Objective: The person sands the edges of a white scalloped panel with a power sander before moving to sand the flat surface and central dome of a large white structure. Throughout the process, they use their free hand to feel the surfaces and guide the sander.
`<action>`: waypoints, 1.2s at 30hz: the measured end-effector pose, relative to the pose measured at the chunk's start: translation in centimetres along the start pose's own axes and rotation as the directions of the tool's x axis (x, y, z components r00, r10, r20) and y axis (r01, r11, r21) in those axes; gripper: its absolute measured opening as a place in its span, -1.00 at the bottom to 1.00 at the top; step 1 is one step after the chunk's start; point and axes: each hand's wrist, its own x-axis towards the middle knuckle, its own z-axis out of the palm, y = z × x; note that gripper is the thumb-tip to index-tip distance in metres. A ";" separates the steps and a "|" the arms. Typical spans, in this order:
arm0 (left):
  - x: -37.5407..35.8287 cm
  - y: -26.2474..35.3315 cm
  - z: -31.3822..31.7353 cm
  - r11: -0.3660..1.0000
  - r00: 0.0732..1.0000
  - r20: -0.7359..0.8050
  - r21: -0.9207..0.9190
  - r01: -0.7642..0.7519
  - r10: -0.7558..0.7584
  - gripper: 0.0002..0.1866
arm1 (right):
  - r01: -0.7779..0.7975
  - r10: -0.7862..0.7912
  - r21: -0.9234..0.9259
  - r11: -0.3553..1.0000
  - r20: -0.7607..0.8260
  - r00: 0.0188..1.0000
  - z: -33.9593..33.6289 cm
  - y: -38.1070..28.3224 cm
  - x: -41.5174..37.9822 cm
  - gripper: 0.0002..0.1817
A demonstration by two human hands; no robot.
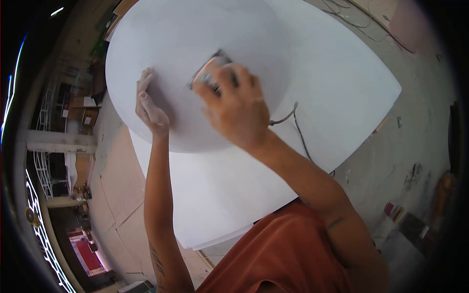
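A large, smooth, pale grey-white round object [195, 24], rounded like a dome, rests on a white sheet-topped surface [342, 88]. My right hand [239, 102] is wrapped round an electric sander [211, 69] and presses it against the dome; motion blurs both, and the fingers cover most of the sander's body. A dark power cord [283, 119] shows by my right wrist and runs down over the white surface. Pale dust coats my left hand [150, 105], which lies on the dome's left side with its fingers stretched out, holding nothing.
Loose cables [347, 14] lie on the floor beyond the white surface. Cans [392, 210] stand at the lower right. Cardboard boxes [88, 110] and shelving are at the left. The white surface has a pointed corner [399, 89] at the right.
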 end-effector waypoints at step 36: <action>-1.1 -1.6 -2.0 0.619 0.775 0.556 0.505 -0.601 0.300 -0.50 | -0.845 0.861 0.291 0.449 0.111 0.496 2.6 17.0 -15.2 -0.62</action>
